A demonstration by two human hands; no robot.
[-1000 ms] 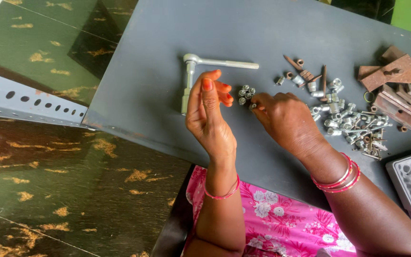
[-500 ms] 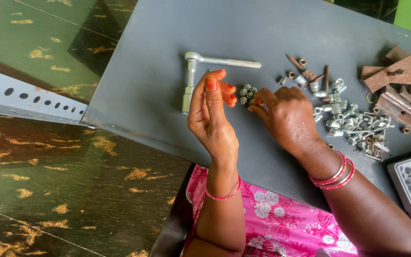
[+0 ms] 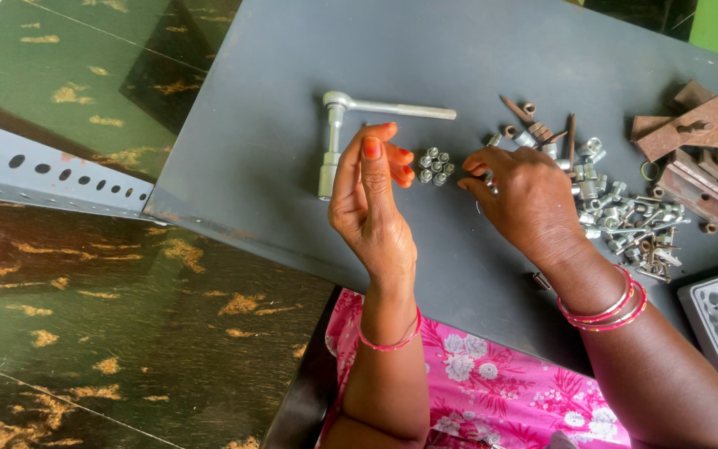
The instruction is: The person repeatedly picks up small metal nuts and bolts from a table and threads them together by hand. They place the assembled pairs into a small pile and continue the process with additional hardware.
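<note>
My left hand [image 3: 369, 199] stands edge-up, fingers loosely curled, holding nothing I can see. My right hand [image 3: 523, 199] is pinched at the fingertips; what it grips I cannot tell. The small cluster of nuts [image 3: 435, 165] lies between them. The ratchet wrench [image 3: 336, 133] sits beyond my left hand, with bare grey board [image 3: 276, 66] past it.

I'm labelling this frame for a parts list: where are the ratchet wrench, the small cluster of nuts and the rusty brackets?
ratchet wrench [image 3: 400, 109]: head view, middle of its handle.
small cluster of nuts [image 3: 434, 166]: head view, centre of the group.
rusty brackets [image 3: 685, 129]: head view, top plate.
</note>
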